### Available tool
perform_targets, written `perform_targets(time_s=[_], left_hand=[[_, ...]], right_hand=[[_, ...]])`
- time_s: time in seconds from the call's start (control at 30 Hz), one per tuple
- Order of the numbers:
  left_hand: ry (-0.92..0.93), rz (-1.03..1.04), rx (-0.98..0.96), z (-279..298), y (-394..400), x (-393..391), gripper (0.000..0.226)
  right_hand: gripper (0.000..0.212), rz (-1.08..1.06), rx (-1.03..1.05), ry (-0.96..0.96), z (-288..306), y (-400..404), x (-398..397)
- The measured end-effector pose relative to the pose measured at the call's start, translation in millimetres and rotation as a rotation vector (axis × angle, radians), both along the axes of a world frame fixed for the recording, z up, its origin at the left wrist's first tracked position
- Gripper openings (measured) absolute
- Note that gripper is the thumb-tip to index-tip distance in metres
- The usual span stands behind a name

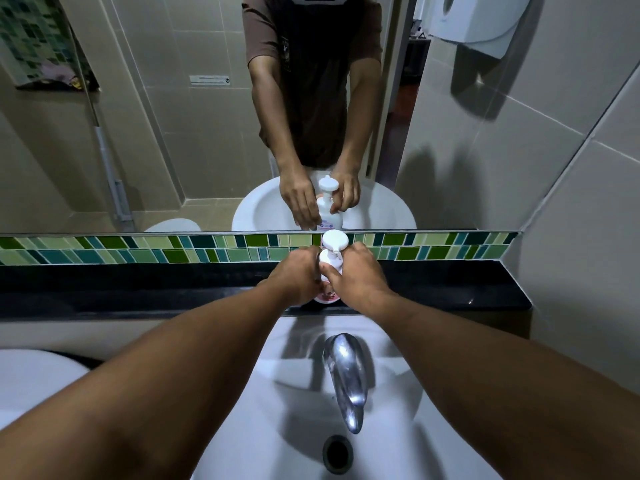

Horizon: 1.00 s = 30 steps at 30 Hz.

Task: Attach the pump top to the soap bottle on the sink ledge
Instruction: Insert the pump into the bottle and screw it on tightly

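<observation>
A white soap bottle (328,295) is stood upright on the black sink ledge (138,285), at the far edge of the white basin (298,445) and just in front of the band of green mosaic tiles (104,249). The white pump top (334,241) is seated on the bottle's neck — its round head is seen above both hands, with the collar below it. The left hand (300,277) is wrapped around the left side of the bottle body, fingers curled, so the bottle is gripped firmly. The right hand (358,275) is closed on the collar of the pump top from the right, its thumb and fingertips pressed against the white plastic just under the head. Whether the collar is fully screwed down cannot be told. Only the pink-printed base of the bottle is left visible between the two wrists.

A chrome faucet (344,372) is mounted near the middle of the basin, its spout pointed toward the dark drain (336,452). In the mirror (173,133) above the tiles the same grip is reflected — both hands on the bottle. A white wall dispenser (481,19) is fixed at the far right.
</observation>
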<state>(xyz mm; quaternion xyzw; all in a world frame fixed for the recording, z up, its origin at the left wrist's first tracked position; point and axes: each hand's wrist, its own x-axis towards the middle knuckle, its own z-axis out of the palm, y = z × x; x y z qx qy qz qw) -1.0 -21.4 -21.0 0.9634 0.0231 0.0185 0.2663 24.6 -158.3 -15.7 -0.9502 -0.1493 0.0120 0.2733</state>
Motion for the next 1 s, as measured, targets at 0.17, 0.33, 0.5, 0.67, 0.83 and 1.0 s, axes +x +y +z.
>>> perform_targets(time_s=[0.17, 0.33, 0.5, 0.67, 0.83, 1.0], left_hand=[[0.018, 0.026, -0.031, -9.5, 3.3, 2.4, 0.042], [0.044, 0.03, -0.009, -8.7, 3.8, 6.3, 0.039], [0.072, 0.03, 0.001, -5.9, 4.5, 8.1, 0.033], [0.103, 0.041, 0.036, -8.1, 5.2, 10.7, 0.061], [0.116, 0.038, 0.03, -4.7, 4.3, 11.4, 0.059], [0.124, 0.003, 0.028, -1.4, 6.1, 10.7, 0.049]], right_hand=[[0.048, 0.019, 0.003, 0.025, -5.2, 5.4, 4.2], [0.053, 0.04, -0.009, 0.026, -4.6, 2.6, 8.6], [0.081, 0.091, 0.075, 0.027, 5.0, -8.6, 4.3], [0.074, 0.137, 0.117, -0.024, 28.2, -4.5, 8.6], [0.051, 0.242, -0.171, -0.017, 39.9, 7.8, 21.0], [0.049, 0.365, -0.248, -0.006, 44.4, 2.9, 28.0]])
